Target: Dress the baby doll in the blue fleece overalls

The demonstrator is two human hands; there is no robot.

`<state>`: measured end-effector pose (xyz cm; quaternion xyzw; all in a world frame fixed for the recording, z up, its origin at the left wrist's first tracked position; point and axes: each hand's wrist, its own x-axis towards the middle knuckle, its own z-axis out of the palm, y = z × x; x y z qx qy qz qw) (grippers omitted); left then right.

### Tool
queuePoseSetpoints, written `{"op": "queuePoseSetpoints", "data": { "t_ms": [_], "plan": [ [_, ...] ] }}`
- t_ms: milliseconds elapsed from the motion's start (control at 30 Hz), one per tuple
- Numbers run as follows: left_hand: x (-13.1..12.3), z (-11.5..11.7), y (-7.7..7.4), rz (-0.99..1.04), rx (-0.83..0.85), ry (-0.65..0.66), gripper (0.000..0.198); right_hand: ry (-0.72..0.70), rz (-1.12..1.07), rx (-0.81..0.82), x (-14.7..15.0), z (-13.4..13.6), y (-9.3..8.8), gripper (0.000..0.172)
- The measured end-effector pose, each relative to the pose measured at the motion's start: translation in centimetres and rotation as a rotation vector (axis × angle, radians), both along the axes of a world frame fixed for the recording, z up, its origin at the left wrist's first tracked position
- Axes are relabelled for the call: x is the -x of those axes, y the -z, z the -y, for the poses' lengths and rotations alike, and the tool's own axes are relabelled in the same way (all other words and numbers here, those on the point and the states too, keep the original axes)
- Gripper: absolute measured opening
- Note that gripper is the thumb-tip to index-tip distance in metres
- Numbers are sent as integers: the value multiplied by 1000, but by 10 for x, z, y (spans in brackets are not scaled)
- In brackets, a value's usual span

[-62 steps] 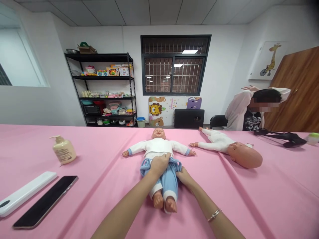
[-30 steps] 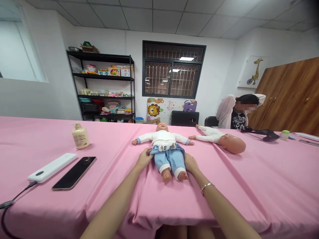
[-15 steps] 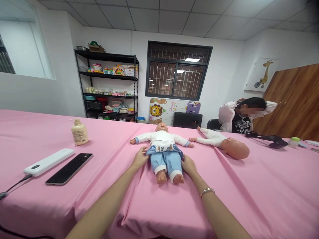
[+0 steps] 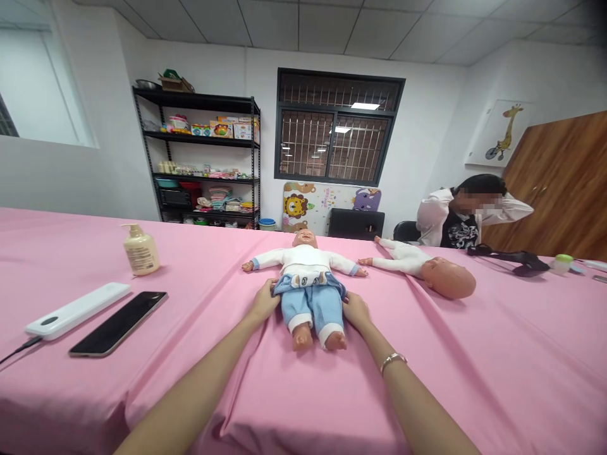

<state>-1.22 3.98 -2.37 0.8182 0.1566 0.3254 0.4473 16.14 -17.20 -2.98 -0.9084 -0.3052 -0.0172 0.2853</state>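
Observation:
A baby doll point(image 4: 305, 256) lies on its back on the pink cloth, head away from me and arms spread. It wears a white long-sleeved top with blue cuffs and light-blue overalls point(image 4: 296, 305), their bib folded down at the waist. My left hand point(image 4: 264, 301) is closed on the overalls at the left edge of the waist. On the opposite side, my right hand point(image 4: 356, 309) grips the edge of the same garment; its fingertips are partly hidden behind the fabric. The doll's bare feet point toward me.
To the right lies a second doll point(image 4: 446, 277) in white. A pump bottle point(image 4: 141, 251), a white device point(image 4: 78, 309) with a cable and a phone point(image 4: 118, 323) rest on the left. Across the table sits a person point(image 4: 467, 212) with raised arms, behind a black strap-like item point(image 4: 515, 259).
My view has shifted slightly, so things on the left sit further left. Both hands stay at the sides of the overalls, whose folded waist looks a little flatter and more even.

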Motion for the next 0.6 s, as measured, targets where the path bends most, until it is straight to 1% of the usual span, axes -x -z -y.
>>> {"op": "queuePoseSetpoints", "data": {
  "t_ms": [133,233,400,600],
  "plan": [
    [1,2,-2,-4,-5,-10,42,-8,13,-6,-1,0,0,21],
    [3,5,-3,-23,-21,-21,40,-3,11,3,0,1,0,21],
    [3,8,-5,-45,-52,-35,40,9,10,22,0,1,2,22],
    [0,7,-1,-54,-67,-42,43,7,-12,41,1,2,-1,28]
  ]
}}
